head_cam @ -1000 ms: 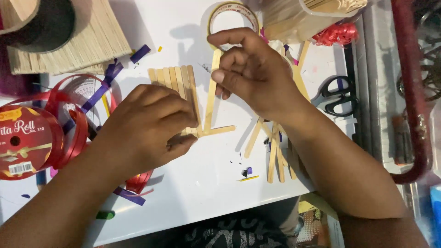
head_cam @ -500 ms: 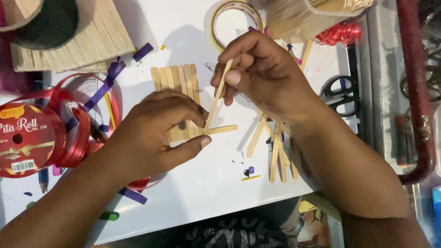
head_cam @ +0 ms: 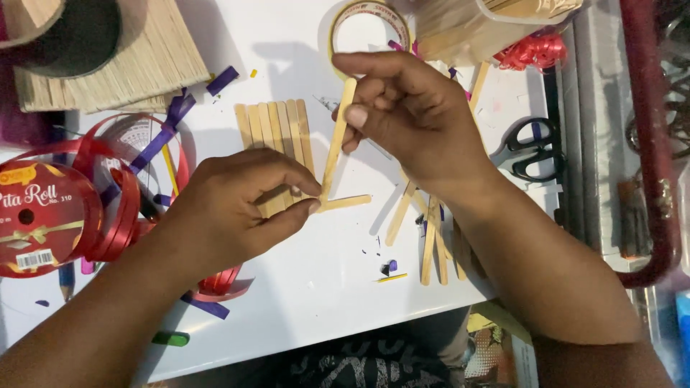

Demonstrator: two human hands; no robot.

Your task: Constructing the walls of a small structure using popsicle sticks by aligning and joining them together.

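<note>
Craft stick (head_cam: 336, 136) pinched in right hand (head_cam: 410, 118), left hand (head_cam: 237, 208) pinning 5-stick panel (head_cam: 277, 133), 1 crosspiece (head_cam: 345, 203)

The left hand (head_cam: 230, 208) covers the lower ends of the row of flat wooden sticks (head_cam: 277, 133), so how they join the crosswise stick (head_cam: 345, 203) cannot be told; the right hand (head_cam: 410, 122) hides part of the tape roll (head_cam: 359, 29) at twelve o'clock and the tops of the loose sticks (head_cam: 431, 244); the red ribbon spool (head_cam: 36, 215) at nine o'clock is cut by the edge; the tub of sticks (head_cam: 489, 21) runs off the top; the scissors (head_cam: 532, 147) at three o'clock are perhaps closed.
</note>
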